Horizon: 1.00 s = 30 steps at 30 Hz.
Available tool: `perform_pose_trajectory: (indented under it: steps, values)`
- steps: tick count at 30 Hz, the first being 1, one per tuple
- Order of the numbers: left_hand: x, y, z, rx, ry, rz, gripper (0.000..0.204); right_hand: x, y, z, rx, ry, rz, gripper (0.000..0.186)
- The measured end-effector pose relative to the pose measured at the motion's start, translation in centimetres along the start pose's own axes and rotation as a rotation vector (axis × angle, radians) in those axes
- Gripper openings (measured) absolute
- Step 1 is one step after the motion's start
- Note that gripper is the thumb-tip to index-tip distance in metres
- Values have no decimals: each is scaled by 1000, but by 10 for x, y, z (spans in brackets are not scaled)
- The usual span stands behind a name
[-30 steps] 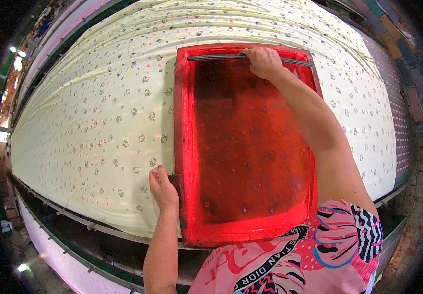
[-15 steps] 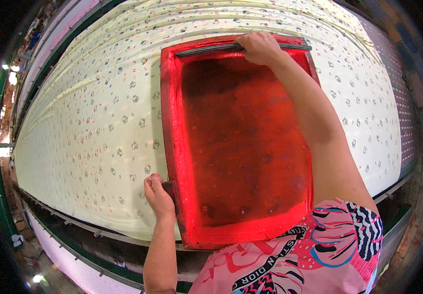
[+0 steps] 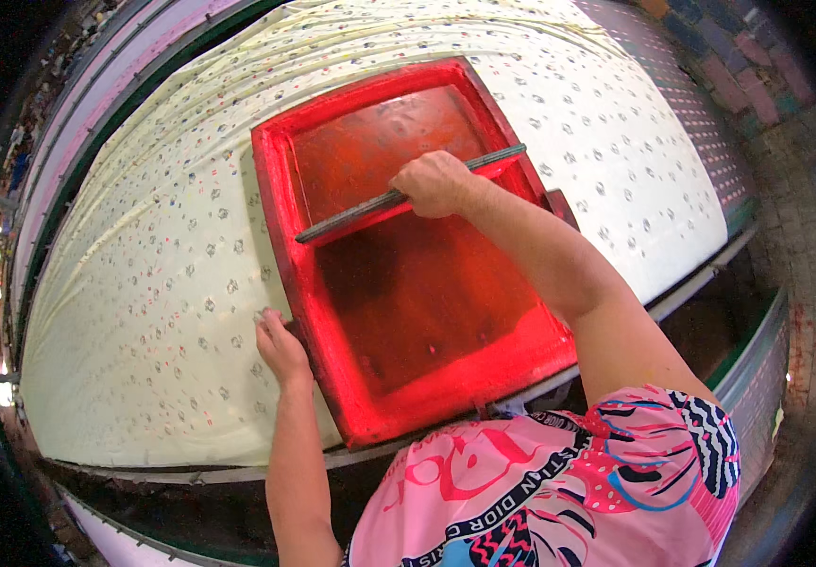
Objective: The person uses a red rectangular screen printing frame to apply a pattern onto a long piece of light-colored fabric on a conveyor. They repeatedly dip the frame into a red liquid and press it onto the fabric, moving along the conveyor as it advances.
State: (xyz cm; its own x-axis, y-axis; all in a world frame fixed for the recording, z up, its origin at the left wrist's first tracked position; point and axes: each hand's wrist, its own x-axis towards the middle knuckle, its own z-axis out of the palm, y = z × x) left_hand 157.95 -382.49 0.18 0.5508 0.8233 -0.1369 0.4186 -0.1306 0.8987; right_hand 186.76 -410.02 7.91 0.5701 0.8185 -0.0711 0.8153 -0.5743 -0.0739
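Crosswise, the right hand (image 3: 434,184) clenches a bar (image 3: 351,219) spanning the red frame (image 3: 455,383); the half-curled left hand (image 3: 283,352), hold unclear, borders uncovered cloth (image 3: 144,312).

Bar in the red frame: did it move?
Yes. Against the red frame, the bar has moved from the far end toward the person, with the right hand gripping it.

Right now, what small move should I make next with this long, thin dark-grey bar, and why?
Perhaps draw the bar slightly toward your body: your right hand grips it partway along the red rectangular frame, with dark-red inner surface on its near side.
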Motion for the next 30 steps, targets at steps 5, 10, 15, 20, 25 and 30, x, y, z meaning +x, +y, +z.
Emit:
perform_pose_trajectory:
  steps: [5,10,15,20,25,30]
  values:
    - [3,-9,1,-6,-6,56,59,-86,-57,10,12,-41,10,21]
    - [0,-11,-1,59,-11,98,65,-164,-119,16,16,-86,34,23]
    - [3,-9,-6,166,-54,72,69,-227,-167,27,35,-84,56,23]
    - [-4,0,-2,202,-28,81,70,-275,-195,39,36,25,66,35]
    - [1,-3,5,297,1,91,70,-303,-203,56,85,125,21,55]
    - [4,-7,6,487,24,173,55,-326,-191,54,268,172,-63,72]
